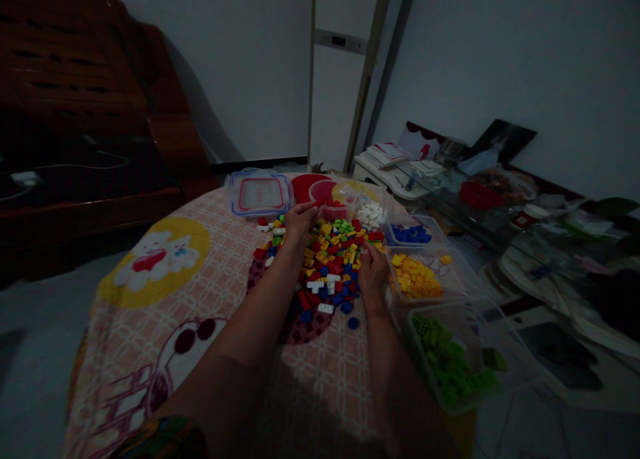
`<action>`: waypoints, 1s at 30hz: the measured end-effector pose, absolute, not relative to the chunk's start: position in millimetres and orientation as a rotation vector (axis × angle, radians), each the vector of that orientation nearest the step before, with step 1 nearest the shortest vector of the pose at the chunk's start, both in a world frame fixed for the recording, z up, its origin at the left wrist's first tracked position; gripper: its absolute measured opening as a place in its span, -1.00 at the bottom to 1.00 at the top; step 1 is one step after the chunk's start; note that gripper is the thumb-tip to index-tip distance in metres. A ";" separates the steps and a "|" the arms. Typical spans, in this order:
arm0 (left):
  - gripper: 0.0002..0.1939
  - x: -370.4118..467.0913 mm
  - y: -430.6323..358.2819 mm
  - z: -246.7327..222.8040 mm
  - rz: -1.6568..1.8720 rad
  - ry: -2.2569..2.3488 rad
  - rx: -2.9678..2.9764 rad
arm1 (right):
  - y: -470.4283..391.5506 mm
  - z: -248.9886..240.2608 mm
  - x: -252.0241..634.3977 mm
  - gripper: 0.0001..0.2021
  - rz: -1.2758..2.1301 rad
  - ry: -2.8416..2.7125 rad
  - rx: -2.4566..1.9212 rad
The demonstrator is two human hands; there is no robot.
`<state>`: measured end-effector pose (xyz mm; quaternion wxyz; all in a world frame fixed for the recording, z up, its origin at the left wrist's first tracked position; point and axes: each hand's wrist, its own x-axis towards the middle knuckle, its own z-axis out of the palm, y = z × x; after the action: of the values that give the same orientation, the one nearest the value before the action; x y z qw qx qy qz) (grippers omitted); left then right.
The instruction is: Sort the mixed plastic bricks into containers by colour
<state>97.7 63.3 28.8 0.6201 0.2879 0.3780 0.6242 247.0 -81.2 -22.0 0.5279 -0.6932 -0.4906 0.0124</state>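
A pile of mixed toy bricks point(333, 265) in red, yellow, blue, green and white lies on the patterned tablecloth point(210, 259). Over the pile's upper left edge, my left hand point(300, 220) has its fingers together near a red piece, just short of the round tub point(336, 211) of red bricks. My right hand point(373, 271) rests at the pile's right side with curled fingers; what it holds, if anything, is too small to make out. Beside it stand clear boxes with blue bricks point(411, 234), yellow bricks point(416, 277) and green bricks point(450, 359).
White bricks point(371, 214) sit behind the pile. A blue-rimmed clear lid point(261, 195) lies at the table's back left. To the right is a cluttered glass table with a red bowl point(480, 195) and a paper cup point(528, 216). A wooden bench point(165, 145) stands left.
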 end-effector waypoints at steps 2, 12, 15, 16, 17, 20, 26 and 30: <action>-0.74 99.4 63.0 30.0 1.433 0.837 0.676 | -81.5 -22.2 246.9 -0.58 0.031 -1.172 -1.653; -0.55 101.6 53.6 46.4 1.365 0.676 0.895 | -80.9 -22.8 246.5 -0.58 0.016 -1.173 -1.652; -0.59 105.4 49.7 44.2 1.282 0.668 1.122 | -80.2 -24.0 246.9 -0.58 0.009 -1.167 -1.651; -0.64 108.5 47.4 42.8 1.248 0.680 1.234 | -80.2 -24.3 247.1 -0.58 0.007 -1.173 -1.652; -0.69 112.5 44.5 41.2 1.210 0.701 1.372 | -80.3 -24.6 247.4 -0.59 0.005 -1.181 -1.654; -0.74 126.6 33.2 35.6 1.039 0.800 1.909 | -81.0 -24.7 247.9 -0.58 0.008 -1.195 -1.658; -0.67 140.4 18.0 26.7 0.551 1.010 2.613 | -81.7 -23.5 247.9 -0.57 0.017 -1.189 -1.653; -0.65 136.0 18.3 27.5 0.485 0.991 2.731 | -81.4 -23.0 247.3 -0.58 0.016 -1.185 -1.659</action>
<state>136.0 18.3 27.5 0.0980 0.9227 0.3348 0.1639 247.3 -81.4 -23.0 0.5240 -0.6930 -0.4950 0.0069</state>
